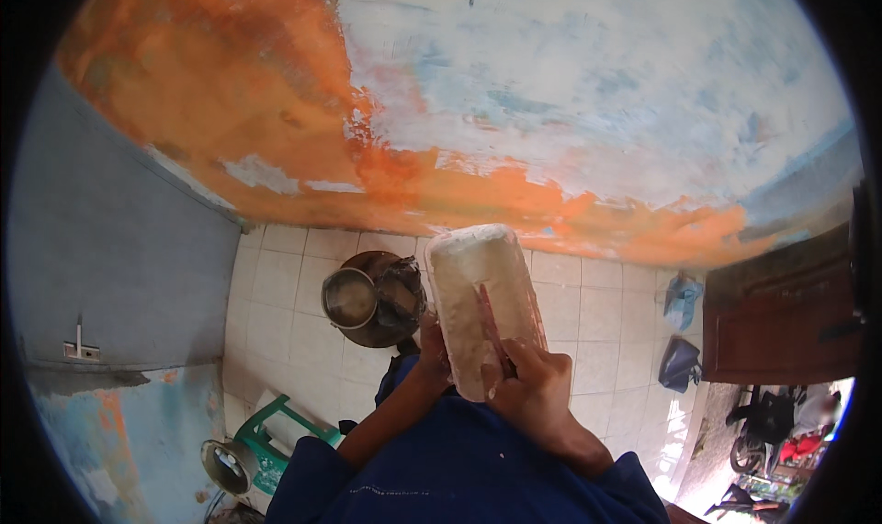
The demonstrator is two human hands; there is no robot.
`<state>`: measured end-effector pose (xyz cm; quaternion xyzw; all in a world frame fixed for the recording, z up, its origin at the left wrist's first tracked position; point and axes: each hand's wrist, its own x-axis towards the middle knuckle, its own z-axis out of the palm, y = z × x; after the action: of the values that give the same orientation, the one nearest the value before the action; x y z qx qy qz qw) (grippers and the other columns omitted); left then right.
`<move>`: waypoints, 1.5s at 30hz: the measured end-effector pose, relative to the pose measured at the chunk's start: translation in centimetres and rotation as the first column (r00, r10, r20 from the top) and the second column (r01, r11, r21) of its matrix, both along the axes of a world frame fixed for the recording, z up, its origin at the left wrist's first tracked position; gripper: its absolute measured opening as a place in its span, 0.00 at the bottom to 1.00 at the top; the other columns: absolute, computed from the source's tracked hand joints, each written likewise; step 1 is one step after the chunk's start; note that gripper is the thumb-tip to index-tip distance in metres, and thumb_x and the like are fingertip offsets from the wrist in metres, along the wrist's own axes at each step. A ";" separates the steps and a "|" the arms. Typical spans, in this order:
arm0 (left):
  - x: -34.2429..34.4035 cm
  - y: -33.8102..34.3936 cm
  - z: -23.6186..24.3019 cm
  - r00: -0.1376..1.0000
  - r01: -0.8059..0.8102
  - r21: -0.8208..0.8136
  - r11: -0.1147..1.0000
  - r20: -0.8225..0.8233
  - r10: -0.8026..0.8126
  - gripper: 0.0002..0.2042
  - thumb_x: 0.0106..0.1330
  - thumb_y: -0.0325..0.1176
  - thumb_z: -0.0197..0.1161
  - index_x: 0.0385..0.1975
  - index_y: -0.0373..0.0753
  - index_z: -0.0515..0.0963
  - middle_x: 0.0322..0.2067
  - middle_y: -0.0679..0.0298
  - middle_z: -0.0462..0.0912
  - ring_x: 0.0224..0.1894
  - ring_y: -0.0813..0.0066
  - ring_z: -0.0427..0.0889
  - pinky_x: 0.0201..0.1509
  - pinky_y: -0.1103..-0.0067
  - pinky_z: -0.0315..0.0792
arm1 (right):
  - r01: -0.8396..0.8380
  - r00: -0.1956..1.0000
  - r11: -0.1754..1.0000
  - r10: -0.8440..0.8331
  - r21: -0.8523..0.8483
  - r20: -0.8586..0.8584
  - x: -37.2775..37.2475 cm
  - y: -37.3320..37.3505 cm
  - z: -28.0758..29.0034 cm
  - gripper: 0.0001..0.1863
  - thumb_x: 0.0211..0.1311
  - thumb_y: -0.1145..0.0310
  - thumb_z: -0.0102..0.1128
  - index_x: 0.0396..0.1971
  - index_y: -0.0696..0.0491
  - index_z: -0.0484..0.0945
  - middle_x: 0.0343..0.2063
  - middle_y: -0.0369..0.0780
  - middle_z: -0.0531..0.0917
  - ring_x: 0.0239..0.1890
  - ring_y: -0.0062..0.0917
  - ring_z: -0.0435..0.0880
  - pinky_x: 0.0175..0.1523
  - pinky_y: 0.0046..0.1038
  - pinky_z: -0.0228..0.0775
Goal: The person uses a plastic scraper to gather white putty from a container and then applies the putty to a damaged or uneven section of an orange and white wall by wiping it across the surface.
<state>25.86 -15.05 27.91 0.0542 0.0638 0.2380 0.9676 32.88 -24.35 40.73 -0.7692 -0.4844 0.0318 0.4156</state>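
A long rectangular tray [480, 258], coated inside with pale, whitish filler, is held out in front of my body. My left hand [434, 348] grips its left edge, the fingers partly hidden beneath it. My right hand [537, 384] is closed round a thin reddish stick-like tool [488, 315], whose far end points into the tray. Whether that end touches the filler I cannot tell, nor exactly what kind of tool it is. Ahead stands a wall [551, 101] with white and light-blue patches beside bare orange paint [230, 92].
On the tiled floor [276, 285], a bucket [350, 297] stands beside a dark bundle on a round brown surface. A green plastic chair [271, 450] is at lower left. Bags [680, 363] lie by the brown wooden door [772, 313]. Outside, a person [816, 412] is near a motorbike.
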 end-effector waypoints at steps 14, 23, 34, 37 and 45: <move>-0.1 0.0 0.5 0.980 -0.012 -0.028 1.000 0.198 0.018 0.31 0.65 0.52 0.46 0.62 0.36 0.62 0.56 0.53 0.73 0.55 0.61 0.76 0.59 0.66 0.73 | 0.108 0.990 0.992 -0.103 -0.057 0.092 0.9 0.2 1.1 0.13 0.49 0.76 0.63 0.13 0.57 0.69 0.10 0.45 0.71 0.11 0.36 0.75 0.18 0.31 0.65; 0.3 -0.5 0.3 0.978 0.000 0.270 0.963 -0.199 0.055 0.30 0.65 0.51 0.49 0.62 0.38 0.62 0.53 0.56 0.74 0.55 0.63 0.76 0.58 0.68 0.73 | 0.057 0.997 0.996 -0.061 0.073 0.052 -0.1 1.8 -0.5 0.04 0.49 0.73 0.64 0.21 0.55 0.77 0.13 0.43 0.76 0.12 0.38 0.76 0.17 0.35 0.67; -0.6 -0.7 -0.6 0.986 0.032 0.248 0.968 -0.166 0.009 0.39 0.62 0.65 0.43 0.67 0.43 0.55 0.61 0.56 0.65 0.61 0.61 0.68 0.65 0.64 0.64 | 0.079 0.983 0.995 -0.067 -0.064 0.173 0.4 -1.2 -0.4 0.08 0.46 0.77 0.63 0.17 0.57 0.71 0.11 0.44 0.73 0.11 0.35 0.75 0.17 0.31 0.65; -0.4 -0.7 -0.3 0.999 -0.035 0.020 0.999 0.016 0.035 0.32 0.68 0.56 0.43 0.63 0.37 0.60 0.57 0.54 0.71 0.57 0.61 0.74 0.61 0.65 0.70 | -0.014 0.998 0.999 0.016 -0.033 0.064 -0.1 -0.9 -0.7 0.06 0.44 0.75 0.64 0.21 0.55 0.74 0.13 0.43 0.75 0.12 0.36 0.76 0.18 0.35 0.68; 0.4 -0.8 1.8 0.974 -0.026 0.332 0.943 -0.204 0.098 0.29 0.69 0.51 0.43 0.64 0.39 0.59 0.57 0.56 0.70 0.56 0.64 0.74 0.60 0.66 0.70 | 0.110 0.985 0.987 -0.124 0.119 0.120 0.1 2.4 -0.4 0.08 0.49 0.77 0.63 0.16 0.58 0.74 0.11 0.43 0.73 0.12 0.35 0.74 0.18 0.32 0.64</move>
<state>26.22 -15.87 29.69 0.2377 0.1305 0.2684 0.9243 32.97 -21.96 40.28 -0.7723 -0.4647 -0.0690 0.4276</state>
